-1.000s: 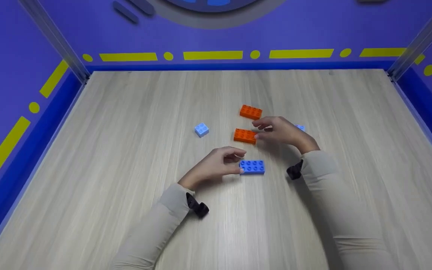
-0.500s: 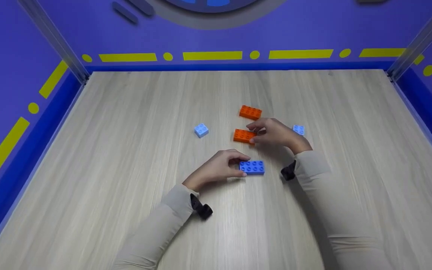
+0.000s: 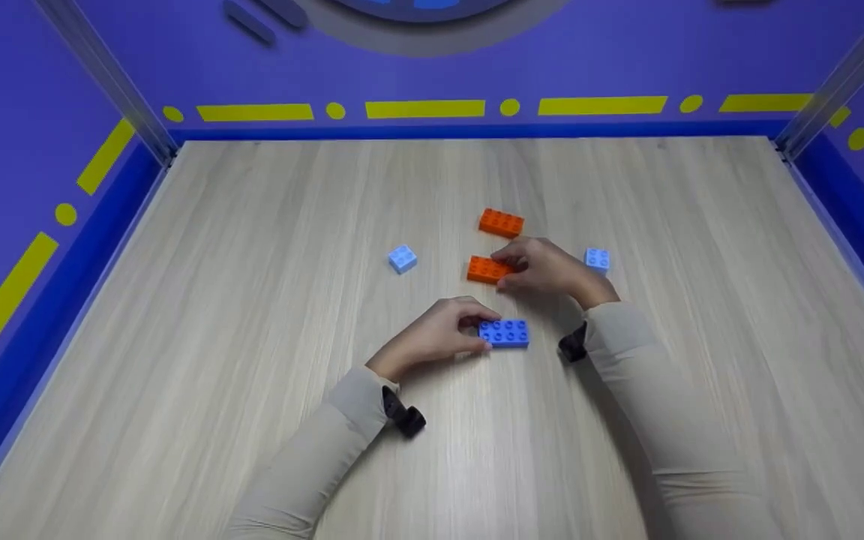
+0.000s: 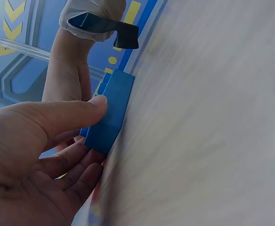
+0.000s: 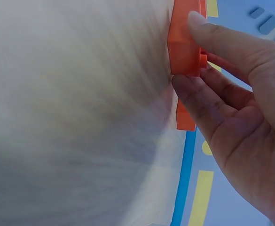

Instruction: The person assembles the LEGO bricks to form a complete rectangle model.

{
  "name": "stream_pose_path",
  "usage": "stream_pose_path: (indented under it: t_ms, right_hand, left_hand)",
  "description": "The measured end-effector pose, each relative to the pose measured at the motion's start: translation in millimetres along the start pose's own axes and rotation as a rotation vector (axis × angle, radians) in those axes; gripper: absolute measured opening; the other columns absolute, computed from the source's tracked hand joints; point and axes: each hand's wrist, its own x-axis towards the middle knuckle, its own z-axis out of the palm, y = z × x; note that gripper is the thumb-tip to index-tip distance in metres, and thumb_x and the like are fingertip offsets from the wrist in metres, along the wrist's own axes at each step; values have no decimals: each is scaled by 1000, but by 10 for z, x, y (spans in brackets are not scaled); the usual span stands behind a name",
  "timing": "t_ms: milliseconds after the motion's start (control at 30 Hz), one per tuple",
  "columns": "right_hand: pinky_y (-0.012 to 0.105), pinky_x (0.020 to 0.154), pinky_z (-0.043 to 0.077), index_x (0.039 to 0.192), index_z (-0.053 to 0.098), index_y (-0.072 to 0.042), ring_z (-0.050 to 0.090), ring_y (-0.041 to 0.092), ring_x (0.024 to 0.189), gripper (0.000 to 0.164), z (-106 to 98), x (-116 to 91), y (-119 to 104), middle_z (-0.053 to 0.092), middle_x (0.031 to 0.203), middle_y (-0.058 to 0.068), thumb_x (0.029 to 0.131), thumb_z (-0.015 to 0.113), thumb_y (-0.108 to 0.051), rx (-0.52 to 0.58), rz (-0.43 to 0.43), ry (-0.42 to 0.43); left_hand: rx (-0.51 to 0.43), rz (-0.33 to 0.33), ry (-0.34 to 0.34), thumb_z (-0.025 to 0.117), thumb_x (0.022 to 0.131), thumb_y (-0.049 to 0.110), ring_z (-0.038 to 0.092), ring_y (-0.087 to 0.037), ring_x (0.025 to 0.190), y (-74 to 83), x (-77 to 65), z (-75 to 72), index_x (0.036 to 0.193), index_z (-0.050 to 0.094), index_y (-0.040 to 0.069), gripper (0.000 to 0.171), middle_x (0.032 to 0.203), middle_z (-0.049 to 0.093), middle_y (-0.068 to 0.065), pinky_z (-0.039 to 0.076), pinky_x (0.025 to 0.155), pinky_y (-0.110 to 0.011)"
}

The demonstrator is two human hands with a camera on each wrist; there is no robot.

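Left grip (image 3: 438, 330) around blue brick (image 3: 507, 334)

1. Head view: the tabletop (image 3: 289, 225) is bright and evenly lit, with a pale, diffuse sheen toward the lower middle; the wall panel (image 3: 612, 67) appears darker and saturated.
2. Head view, shadows: a soft-edged shadow lies along the inner side of the right sleeve (image 3: 672, 405); fainter ones lie beneath the left hand (image 3: 436, 330) and right hand (image 3: 544, 266), consistent with light from above.
3. Left wrist view: dimmer; the tabletop is blurred into slanting streaks, and a dark shadow runs below the blue brick (image 4: 111, 110), shaded but crisp-edged.
4. Right wrist view: hazy, low in contrast; grey shadow spreads across the streaked, blurred tabletop, while the orange brick (image 5: 184, 44) remains clearly outlined.
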Motion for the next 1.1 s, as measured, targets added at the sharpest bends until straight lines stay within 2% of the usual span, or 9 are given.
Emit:
stream_pose_path:
  t_ms: [467, 1100]
  right_hand:
    - [43, 99, 47, 125, 63, -4, 58, 27, 111, 42, 3, -17, 17, 63, 122, 13, 85, 73, -14, 20, 42, -8]
    - [44, 97, 48, 121, 66, -3, 59, 29, 108, 39, -19, -92, 60, 63, 119, 14, 84, 74, -13, 15, 23, -1]
  left_hand:
    - [18, -4, -5, 74, 83, 10, 56, -13, 106, 21, 11, -5, 123, 66, 10, 41, 120, 64, -4, 46, 96, -28]
    - [61, 10, 4, 73, 83, 9, 58, -15, 109, 31, 2, -66, 120, 67, 9, 38, 118, 66, -5, 46, 99, -31]
